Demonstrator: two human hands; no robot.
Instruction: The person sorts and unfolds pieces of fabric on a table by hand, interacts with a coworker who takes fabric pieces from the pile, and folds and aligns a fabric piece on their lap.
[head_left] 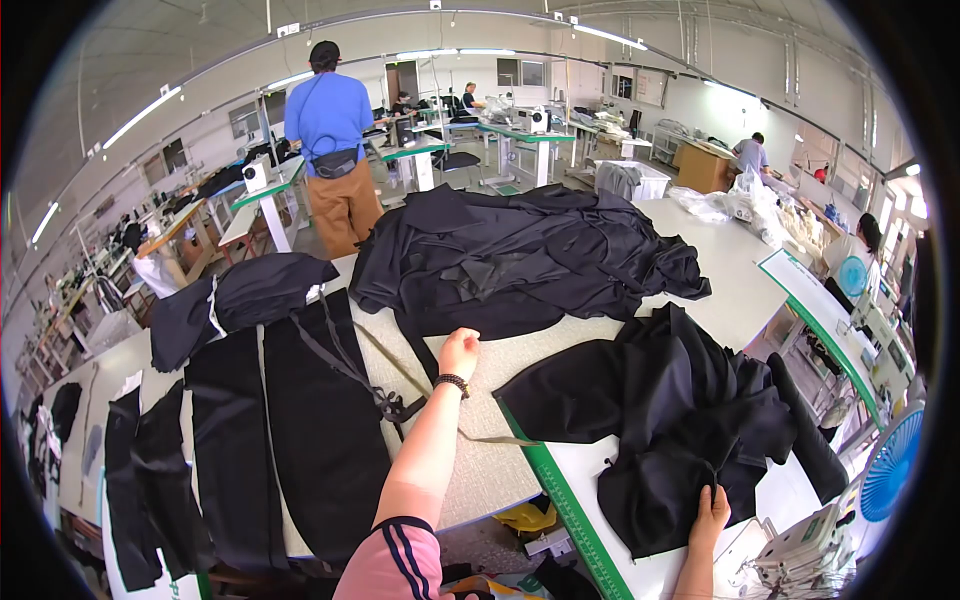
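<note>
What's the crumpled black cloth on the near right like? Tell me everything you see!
The black cloth looks smooth and soft, with a faint sheen. It's bunched into deep folds, and a flatter flap stretches left. It lies partly on the white, green-edged table and partly over the beige table. The right grip pinches it near its front edge. A dark roll lies along its right side. Folds hide its full shape.

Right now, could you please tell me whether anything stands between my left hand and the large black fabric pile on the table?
Nothing visible does: the left hand is at the near edge of the black fabric pile, though contact is unclear. The dark straps lie off to its left.
</note>
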